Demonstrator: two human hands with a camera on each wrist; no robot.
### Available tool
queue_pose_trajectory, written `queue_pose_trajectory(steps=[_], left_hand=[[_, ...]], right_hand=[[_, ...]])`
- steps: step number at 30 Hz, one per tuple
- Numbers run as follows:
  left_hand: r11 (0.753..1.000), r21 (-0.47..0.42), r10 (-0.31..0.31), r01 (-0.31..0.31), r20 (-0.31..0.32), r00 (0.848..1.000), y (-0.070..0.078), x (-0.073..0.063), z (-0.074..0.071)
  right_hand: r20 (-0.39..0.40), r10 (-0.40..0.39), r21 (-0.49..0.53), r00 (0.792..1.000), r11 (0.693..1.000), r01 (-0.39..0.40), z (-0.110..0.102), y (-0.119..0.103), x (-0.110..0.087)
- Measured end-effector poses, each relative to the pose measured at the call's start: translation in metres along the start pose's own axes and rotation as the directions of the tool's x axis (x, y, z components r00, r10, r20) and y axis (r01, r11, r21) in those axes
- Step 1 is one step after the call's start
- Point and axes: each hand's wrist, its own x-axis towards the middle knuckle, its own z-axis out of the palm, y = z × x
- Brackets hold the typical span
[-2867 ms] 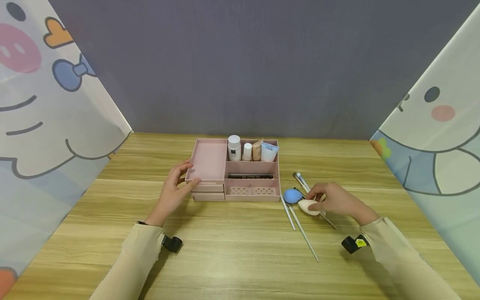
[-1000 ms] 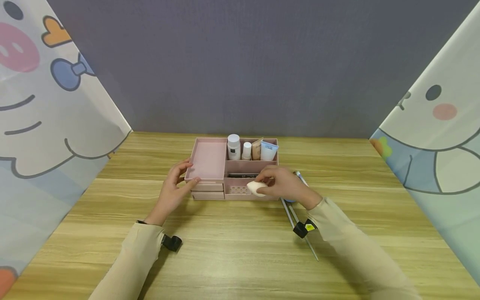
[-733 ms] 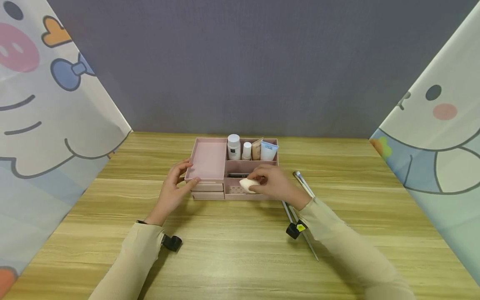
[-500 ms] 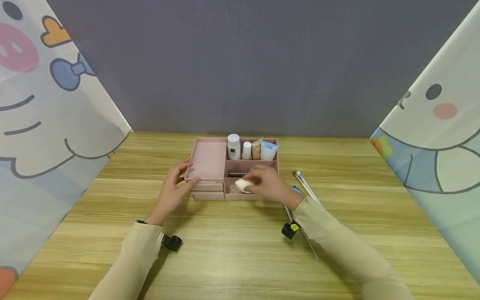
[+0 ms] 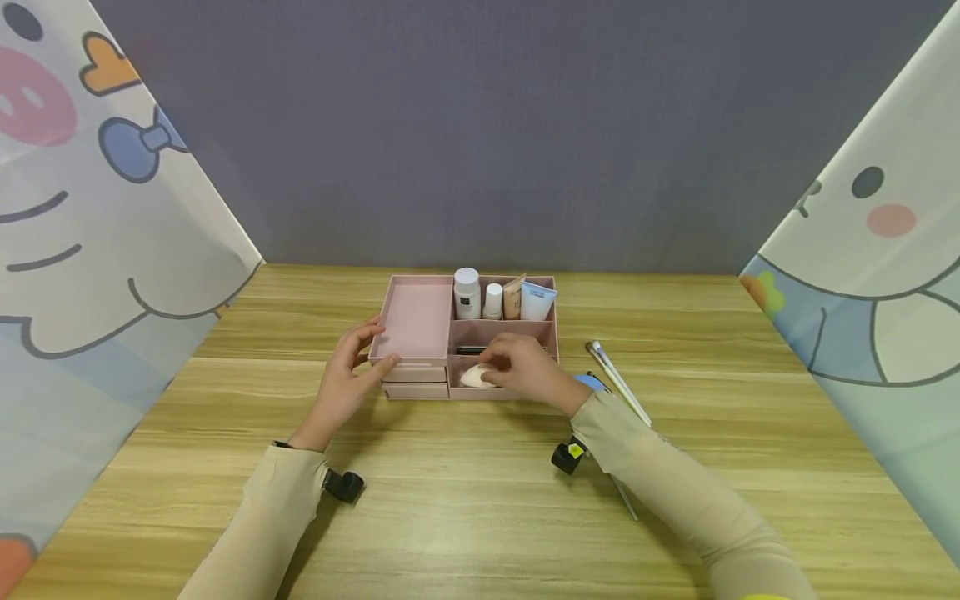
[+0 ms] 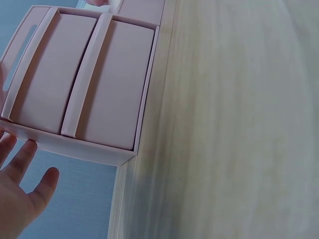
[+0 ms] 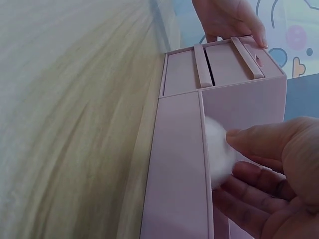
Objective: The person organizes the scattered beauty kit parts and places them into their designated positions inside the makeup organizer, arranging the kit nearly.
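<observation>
A white makeup sponge [image 5: 474, 377] is in the front left perforated compartment of a pink cosmetics organizer [image 5: 420, 317]. My right hand [image 5: 525, 371] reaches into that compartment, thumb and fingers pinching the sponge. In the right wrist view the sponge [image 7: 218, 154] looks blurred between thumb and fingertips, behind the front wall. My left hand [image 5: 347, 379] rests against the organizer's left front corner, thumb at the front and fingers along the left side. The left wrist view shows its fingers [image 6: 22, 162] spread and fairly straight beside the two drawers [image 6: 114, 84].
Upright in the back compartment stand a white bottle [image 5: 467, 296], a smaller white-capped bottle [image 5: 492, 302] and two tubes [image 5: 536, 302]. A dark slim item [image 5: 471, 351] lies in the middle slot. Makeup brushes [image 5: 622, 383] and a partly hidden blue sponge [image 5: 590, 382] lie to the right.
My right hand has carried the white sponge from beside the blue one leftward into the organizer's front compartment, and it now sits lower there. The left hand has stayed put.
</observation>
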Motion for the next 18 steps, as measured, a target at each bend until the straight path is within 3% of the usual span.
queue_pose_trajectory(steps=[13, 18], left_hand=[[1.000, -0.005, 0.003, -0.004, -0.012, 1.000, 0.0005, -0.0003, 0.0001], [1.000, -0.005, 0.005, -0.005, -0.016, 1.000, 0.0003, -0.0005, 0.0002]], right_hand=[[0.028, 0.013, -0.002, 1.000, 1.000, -0.013, 0.0013, 0.0004, -0.0004], [0.011, 0.029, 0.043, 1.000, 0.999, -0.030, -0.0016, -0.0017, -0.0028]])
